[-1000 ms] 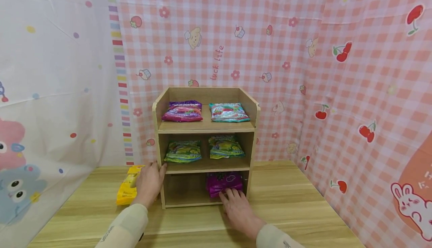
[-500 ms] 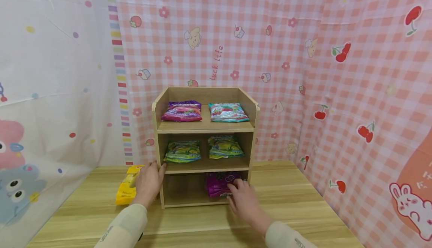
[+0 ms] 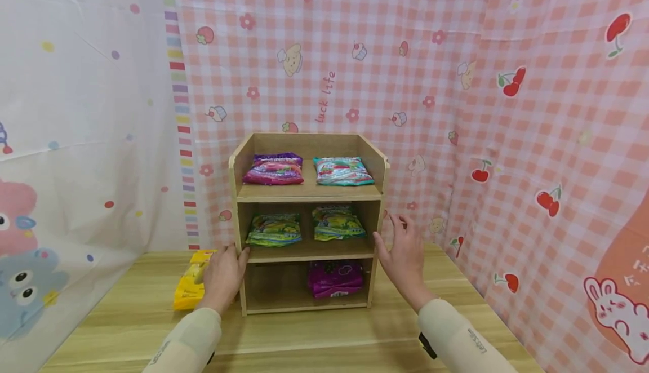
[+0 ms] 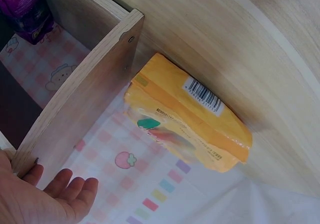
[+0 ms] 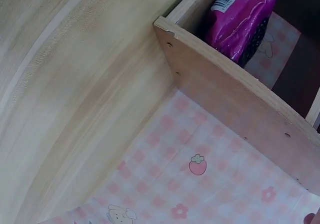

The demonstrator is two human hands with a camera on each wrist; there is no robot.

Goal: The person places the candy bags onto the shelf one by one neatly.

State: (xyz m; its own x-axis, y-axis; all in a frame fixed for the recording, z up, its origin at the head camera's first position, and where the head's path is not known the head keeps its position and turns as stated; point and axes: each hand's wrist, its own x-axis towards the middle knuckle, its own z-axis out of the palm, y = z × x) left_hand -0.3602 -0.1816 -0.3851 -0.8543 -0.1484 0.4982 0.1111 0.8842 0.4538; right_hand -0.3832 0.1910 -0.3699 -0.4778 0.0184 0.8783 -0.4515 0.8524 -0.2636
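A three-tier wooden shelf [image 3: 309,194] stands on the table. My left hand [image 3: 223,277] holds the front edge of its left side panel, thumb at the front and fingers on the outer face. My right hand [image 3: 404,257] is beside the right panel, fingers loosely spread and holding nothing; its thumb is close to the panel edge, and contact is unclear. A purple snack bag [image 3: 336,279] lies at the right of the bottom tier, barcode facing front. Behind my left hand, a yellow snack bag [image 4: 185,114] stands on the table outside the shelf, partly hidden in the head view.
On the top tier lie a purple-pink bag [image 3: 274,169] and a teal-white bag [image 3: 343,171]. Two green bags, left [image 3: 275,229] and right [image 3: 338,222], lie on the middle tier. Patterned curtains [image 3: 324,52] rise behind the wooden table [image 3: 314,339] and at both sides.
My right hand has left the purple bag on the bottom tier and moved up and right to beside the right panel. The left hand has kept its place.
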